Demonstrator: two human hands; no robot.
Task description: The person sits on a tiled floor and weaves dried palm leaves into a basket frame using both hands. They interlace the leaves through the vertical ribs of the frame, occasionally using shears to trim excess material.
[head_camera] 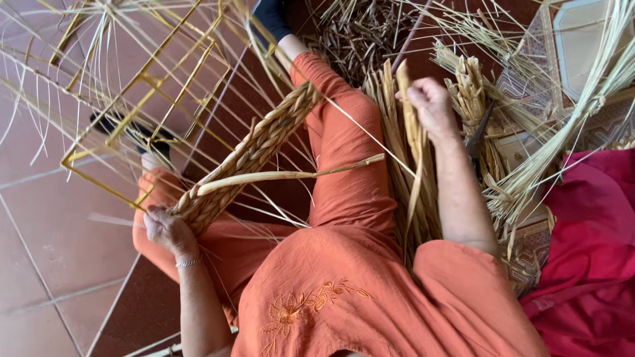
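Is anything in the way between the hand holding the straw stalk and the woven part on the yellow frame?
Only the person's own orange-trousered leg lies between the right hand, gripping a pale dried straw stalk, and the braided straw panel held by the left hand.

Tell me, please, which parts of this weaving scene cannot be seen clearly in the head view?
- Left hand: fingertips hidden behind the woven band it grips.
- Right hand: fingers curl around a dried stalk, so the grip is hidden.
- Yellow wire frame: cut off by the top edge.
- Scissors: mostly hidden behind the forearm and straw bundles.
- Red cloth: cut off at the right edge.
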